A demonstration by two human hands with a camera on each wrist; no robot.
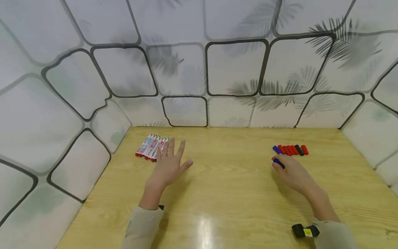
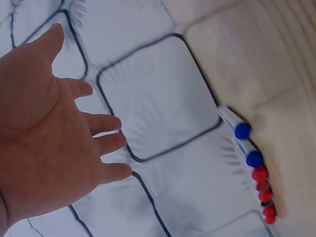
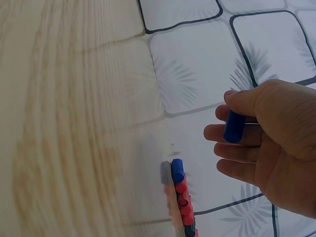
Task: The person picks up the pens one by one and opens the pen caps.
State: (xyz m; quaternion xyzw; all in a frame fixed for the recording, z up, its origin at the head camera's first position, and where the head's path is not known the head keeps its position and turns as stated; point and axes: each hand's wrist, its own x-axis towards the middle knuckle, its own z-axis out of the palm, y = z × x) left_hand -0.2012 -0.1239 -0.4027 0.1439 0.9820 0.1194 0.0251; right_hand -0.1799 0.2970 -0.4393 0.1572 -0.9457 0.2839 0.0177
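My right hand pinches a blue marker cap between thumb and fingers, just in front of a row of loose caps. That row has one blue cap at its left end, several red caps and a black cap. On the left, my left hand spreads its fingers over the near right end of a row of white markers, partly hiding them. In the left wrist view its palm holds nothing, and the markers show blue ends and red ends.
The light wood table runs back to a wall with black outlines and leaf prints. More patterned wall stands at the left and right sides. A black strap with a yellow label sits at my right wrist.
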